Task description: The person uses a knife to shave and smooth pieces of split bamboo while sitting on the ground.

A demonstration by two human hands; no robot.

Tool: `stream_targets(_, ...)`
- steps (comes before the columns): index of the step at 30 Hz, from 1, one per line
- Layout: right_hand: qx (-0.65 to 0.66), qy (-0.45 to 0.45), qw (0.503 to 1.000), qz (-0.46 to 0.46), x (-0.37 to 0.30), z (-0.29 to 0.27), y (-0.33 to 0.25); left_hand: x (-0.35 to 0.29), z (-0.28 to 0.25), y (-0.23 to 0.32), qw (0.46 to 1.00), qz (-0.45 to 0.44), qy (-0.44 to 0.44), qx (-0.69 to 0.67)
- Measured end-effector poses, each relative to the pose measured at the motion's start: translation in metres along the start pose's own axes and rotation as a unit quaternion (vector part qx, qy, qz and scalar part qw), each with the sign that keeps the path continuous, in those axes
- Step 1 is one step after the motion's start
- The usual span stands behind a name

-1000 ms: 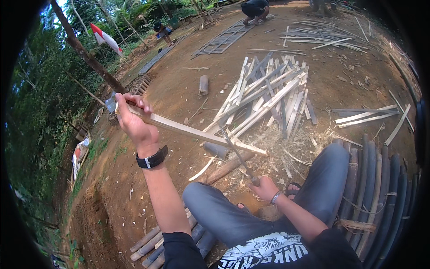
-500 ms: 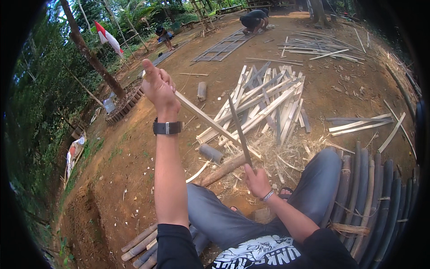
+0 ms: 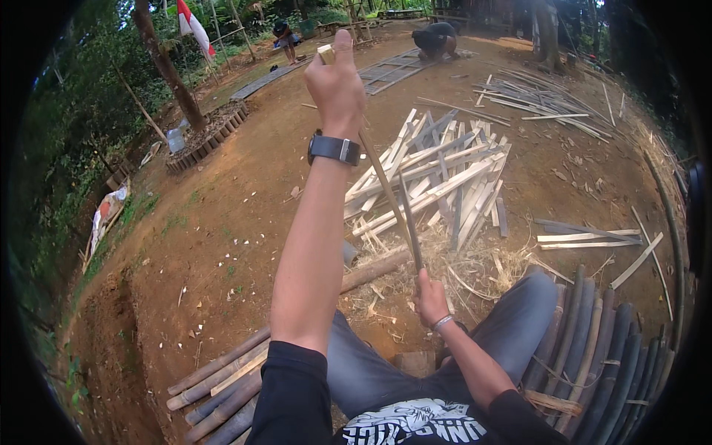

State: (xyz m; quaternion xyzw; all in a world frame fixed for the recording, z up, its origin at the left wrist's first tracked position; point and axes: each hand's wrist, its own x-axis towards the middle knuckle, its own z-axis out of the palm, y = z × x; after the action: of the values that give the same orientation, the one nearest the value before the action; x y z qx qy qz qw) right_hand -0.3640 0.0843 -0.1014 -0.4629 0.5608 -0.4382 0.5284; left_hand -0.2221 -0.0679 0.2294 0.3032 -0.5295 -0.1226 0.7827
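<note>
- Left hand (image 3: 337, 89) has been raised and shifted rightward since the earlier frame; the pale wooden strip (image 3: 382, 174) has been brought to a steeper angle.
- Fingers of the left hand are closed around the strip near its upper end, which is seen protruding beside the raised thumb.
- Right hand (image 3: 432, 298) is wrapped around the handle of a long knife (image 3: 406, 199) — blade pointed up and away from the body.
- Strip is held aslant in front of the body, its lower part just beside the blade; whether the two are touching cannot be told.
- Brown pole (image 3: 374, 271) is noted on the ground near the strip's lower end — pale shavings (image 3: 482, 271) are scattered beside it.
- Beyond the blade, a heap of split strips (image 3: 445, 189) is observed.
- Bamboo poles (image 3: 586, 341) are stacked at the right.
</note>
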Motion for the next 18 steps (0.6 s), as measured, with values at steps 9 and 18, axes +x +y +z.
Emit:
stream_targets(9, 0.312, -0.03, 0.928, -0.2, -0.025, -0.027, -0.134, 0.022, 0.013, -0.009, 0.997, 0.02, 0.02, 0.068)
stream_targets(18, 0.293, -0.049, 0.949, -0.109, -0.012, -0.047, -0.146, 0.03, 0.012, -0.02, 0.995, 0.025, 0.029, 0.095)
